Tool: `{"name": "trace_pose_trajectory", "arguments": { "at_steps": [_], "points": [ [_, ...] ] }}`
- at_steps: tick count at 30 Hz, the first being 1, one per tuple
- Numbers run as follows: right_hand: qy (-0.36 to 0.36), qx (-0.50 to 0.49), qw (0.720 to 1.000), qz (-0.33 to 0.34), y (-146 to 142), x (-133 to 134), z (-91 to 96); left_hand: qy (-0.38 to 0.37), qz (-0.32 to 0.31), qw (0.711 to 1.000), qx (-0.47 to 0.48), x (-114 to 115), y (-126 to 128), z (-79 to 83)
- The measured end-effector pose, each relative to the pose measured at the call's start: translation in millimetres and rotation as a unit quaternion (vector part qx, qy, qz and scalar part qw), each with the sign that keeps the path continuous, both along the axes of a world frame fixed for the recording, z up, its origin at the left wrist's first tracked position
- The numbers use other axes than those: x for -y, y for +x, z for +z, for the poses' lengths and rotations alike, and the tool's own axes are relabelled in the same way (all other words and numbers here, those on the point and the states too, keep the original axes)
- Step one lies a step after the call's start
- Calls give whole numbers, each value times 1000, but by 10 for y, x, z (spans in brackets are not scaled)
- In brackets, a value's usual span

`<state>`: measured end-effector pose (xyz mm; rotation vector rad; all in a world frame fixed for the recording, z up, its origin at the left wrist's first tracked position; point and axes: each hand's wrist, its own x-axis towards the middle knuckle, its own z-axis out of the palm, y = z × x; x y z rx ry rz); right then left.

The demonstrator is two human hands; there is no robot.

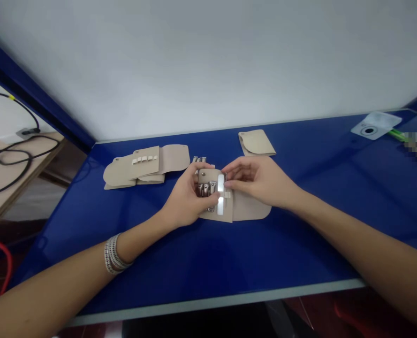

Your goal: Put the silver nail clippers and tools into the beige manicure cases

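Note:
A beige manicure case (248, 209) lies unfolded on the blue table. My left hand (190, 192) is closed around its left side, with the thumb across the front. Several silver nail clippers (206, 188) sit in the case under that thumb. To their right stands a long shiny metal strip (221, 206), apparently running along a pale elastic loop (227, 194). My right hand (253, 178) pinches at the strip's upper right, thumb and forefinger together; whatever small dark piece is between them is mostly hidden. More clippers (199, 159) show behind my left hand.
Several beige cases (124, 171) overlap at the back left, one with a row of loops. A folded beige case (259, 142) lies at the back right. Farther right are a clear plastic piece (373, 126) and a green-handled item (396, 135). Black cables (28, 157) lie on a wooden surface at left.

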<state>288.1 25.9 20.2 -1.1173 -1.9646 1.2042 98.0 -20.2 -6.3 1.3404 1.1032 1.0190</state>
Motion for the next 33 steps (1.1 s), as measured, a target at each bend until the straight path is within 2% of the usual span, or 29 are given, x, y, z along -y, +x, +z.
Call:
{"name": "trace_pose_trajectory", "arguments": {
  "at_steps": [11,23,26,30,33],
  "points": [
    [-32,-20,999,6,12,-10,-12,-4,7,1000,-4,6,0,17],
    [-25,-14,1000,13,18,-22,-3,-6,5,1000,-9,5,0,19],
    [1,-10,1000,-21,22,-38,17,-6,3,1000,-10,5,-3,11],
    [85,15,991,-100,71,-127,9,-8,2,1000,4,4,-12,-1],
    [88,37,992,-87,158,-234,4,-10,-12,999,29,3,-26,12]
  ]
}}
